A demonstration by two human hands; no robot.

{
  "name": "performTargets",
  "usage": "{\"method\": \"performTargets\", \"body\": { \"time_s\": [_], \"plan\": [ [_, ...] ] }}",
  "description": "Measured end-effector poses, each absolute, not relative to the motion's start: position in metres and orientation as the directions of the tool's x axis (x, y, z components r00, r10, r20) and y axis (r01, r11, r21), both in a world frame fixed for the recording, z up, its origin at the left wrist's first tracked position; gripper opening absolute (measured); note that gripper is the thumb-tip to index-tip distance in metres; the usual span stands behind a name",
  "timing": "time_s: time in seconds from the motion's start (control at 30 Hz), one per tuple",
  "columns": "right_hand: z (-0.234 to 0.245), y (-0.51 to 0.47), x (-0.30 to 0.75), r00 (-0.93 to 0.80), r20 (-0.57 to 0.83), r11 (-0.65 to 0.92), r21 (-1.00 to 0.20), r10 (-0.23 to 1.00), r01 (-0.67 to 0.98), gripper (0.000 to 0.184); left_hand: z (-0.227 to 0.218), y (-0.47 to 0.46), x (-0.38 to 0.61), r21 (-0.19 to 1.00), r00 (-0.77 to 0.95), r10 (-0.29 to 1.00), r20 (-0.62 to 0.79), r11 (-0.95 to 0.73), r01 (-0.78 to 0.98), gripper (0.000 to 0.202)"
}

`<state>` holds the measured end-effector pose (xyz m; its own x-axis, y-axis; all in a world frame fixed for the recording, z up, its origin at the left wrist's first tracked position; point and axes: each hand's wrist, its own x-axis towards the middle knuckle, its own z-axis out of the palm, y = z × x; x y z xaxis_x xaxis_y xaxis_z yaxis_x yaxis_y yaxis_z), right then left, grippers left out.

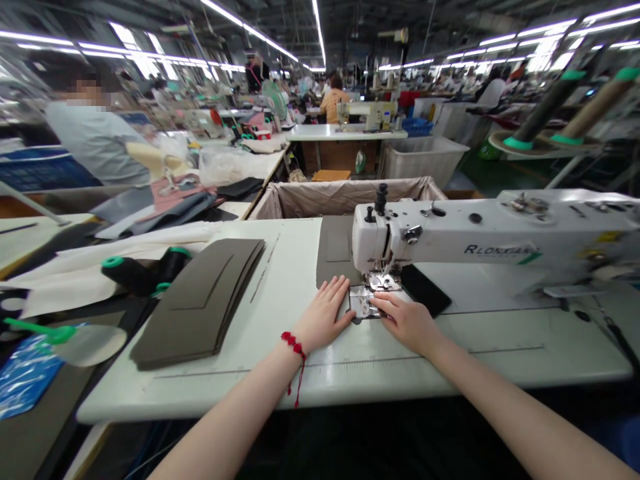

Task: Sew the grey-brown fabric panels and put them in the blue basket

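Forearms (pixel 251 405) cropped below, grey panel (pixel 334 248) partly hidden behind sewing machine (pixel 450 235).

Strip lights (pixel 319 33) o'head, bright windows (pixel 125 36) L — white table (pixel 315 132) ahead, dk green flr (pixel 515 175) R.

Sewing workshop: sewing machine (pixel 430 233), thread cones (pixel 127 275), long ceiling lights (pixel 319 30).

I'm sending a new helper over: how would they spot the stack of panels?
Find the white sewing machine on the pale table. Left of it, beyond the person's left hand, lies the stack of grey-brown panels. Unlike the panel by the machine, it is several layers thick, with a dark bent line on top.
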<state>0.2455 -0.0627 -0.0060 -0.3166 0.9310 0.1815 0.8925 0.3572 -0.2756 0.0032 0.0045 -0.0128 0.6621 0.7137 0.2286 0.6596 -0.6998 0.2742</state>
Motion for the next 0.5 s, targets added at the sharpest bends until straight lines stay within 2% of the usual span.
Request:
{"method": "performTargets", "body": {
  "time_s": [0.13, 0.2, 0.37, 0.5],
  "plan": [
    [-0.004, -0.064, 0.244, -0.299, 0.188, 0.342, -0.269, 0.936, 0.900, 0.043, -0.011, 0.003, 0.006, 0.225, 0.651, 0.722, 0.234, -0.691, 0.687, 0.072],
    [-0.003, -0.064, 0.242, -0.293, 0.187, 0.336, -0.273, 0.938, 0.902, 0.043, -0.005, 0.003, 0.008, 0.200, 0.612, 0.752, 0.245, -0.657, 0.727, 0.067],
    [0.006, -0.067, 0.240, -0.267, 0.184, 0.315, -0.327, 0.946, 0.891, 0.042, 0.012, -0.001, -0.003, 0.145, 0.387, 0.880, 0.274, -0.436, 0.888, 0.055],
    [0.017, -0.108, 0.243, -0.191, 0.212, 0.267, -0.425, 0.958, 0.865, 0.034, 0.003, -0.044, -0.035, 0.086, 0.292, 0.917, 0.272, -0.325, 0.942, 0.047]
  ]
}}
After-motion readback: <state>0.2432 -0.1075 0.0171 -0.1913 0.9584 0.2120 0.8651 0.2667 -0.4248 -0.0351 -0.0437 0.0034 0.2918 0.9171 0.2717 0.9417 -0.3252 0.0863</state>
